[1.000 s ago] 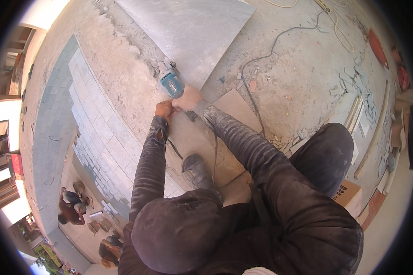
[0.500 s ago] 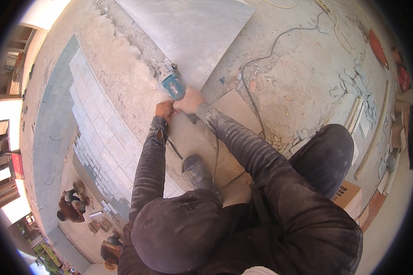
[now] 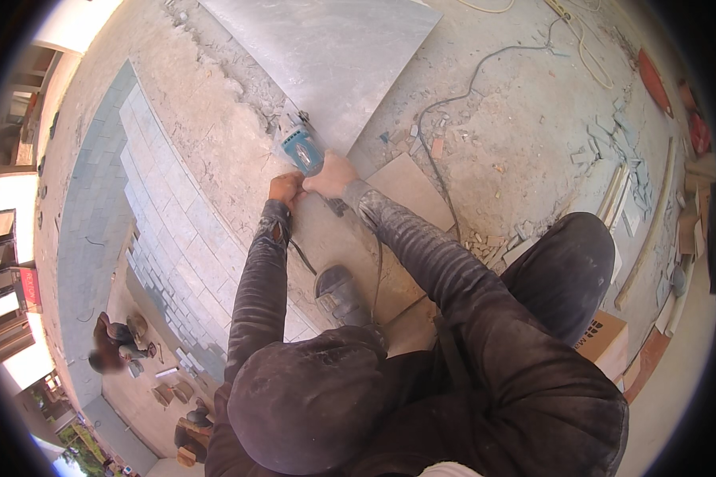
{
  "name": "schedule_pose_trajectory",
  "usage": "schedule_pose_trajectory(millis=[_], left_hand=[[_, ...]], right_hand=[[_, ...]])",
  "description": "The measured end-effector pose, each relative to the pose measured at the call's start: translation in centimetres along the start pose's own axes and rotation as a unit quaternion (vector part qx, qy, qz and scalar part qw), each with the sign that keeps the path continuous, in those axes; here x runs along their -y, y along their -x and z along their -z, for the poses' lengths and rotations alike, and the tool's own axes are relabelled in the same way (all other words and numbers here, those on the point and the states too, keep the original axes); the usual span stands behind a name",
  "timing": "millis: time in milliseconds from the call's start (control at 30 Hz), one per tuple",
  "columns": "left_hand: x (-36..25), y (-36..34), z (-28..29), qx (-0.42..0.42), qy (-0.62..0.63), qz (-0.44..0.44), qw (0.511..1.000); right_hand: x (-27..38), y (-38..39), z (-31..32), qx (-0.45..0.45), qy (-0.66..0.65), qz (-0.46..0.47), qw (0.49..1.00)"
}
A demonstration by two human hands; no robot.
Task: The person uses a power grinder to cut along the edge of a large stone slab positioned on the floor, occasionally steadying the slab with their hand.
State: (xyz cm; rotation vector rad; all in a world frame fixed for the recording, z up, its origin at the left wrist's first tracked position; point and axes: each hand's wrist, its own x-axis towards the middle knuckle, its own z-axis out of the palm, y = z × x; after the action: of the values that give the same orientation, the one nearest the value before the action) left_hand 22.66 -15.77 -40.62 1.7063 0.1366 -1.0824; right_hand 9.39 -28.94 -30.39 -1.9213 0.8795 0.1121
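My right hand is closed round the back end of a teal handheld circular saw. The saw's front meets the left edge of a large grey tile slab, near its lower corner. Its blade is too small to make out. Pressed up beside the right hand is my left hand, its fingers curled near the back of the saw; what they grip is hidden. A dark cord shows below the left wrist.
A broken tile piece lies to the right, by a long cable and tile rubble. Bluish paving spans the left. A cardboard box stands by my right knee. Two people crouch at lower left, one a co-worker.
The saw has shifted very slightly toward me and to the right along the slab's edge, both hands with it. The co-worker at lower left has leaned further left.
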Motion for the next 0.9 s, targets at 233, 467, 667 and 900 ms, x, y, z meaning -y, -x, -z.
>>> schedule_pose_trajectory(millis=[233, 467, 667, 900], left_hand=[[1.0, -0.7, -0.5, 0.027, -0.002, -0.016, 1.0], [1.7, -1.6, 1.9, 0.031, -0.089, -0.13, 0.987], [-1.8, 2.3, -2.2, 0.002, -0.013, 0.004, 1.0], [-2.6, 3.2, -1.2, 0.002, -0.001, 0.008, 1.0]], right_hand=[[-1.3, 0.7, 0.2, 0.0, -0.007, -0.007, 1.0], [0.2, 1.2, 0.3, 0.038, 0.005, -0.013, 0.999], [-1.0, 1.3, 1.0, 0.016, 0.017, 0.012, 1.0], [-0.6, 3.1, 1.5, 0.05, -0.021, 0.043, 0.998]])
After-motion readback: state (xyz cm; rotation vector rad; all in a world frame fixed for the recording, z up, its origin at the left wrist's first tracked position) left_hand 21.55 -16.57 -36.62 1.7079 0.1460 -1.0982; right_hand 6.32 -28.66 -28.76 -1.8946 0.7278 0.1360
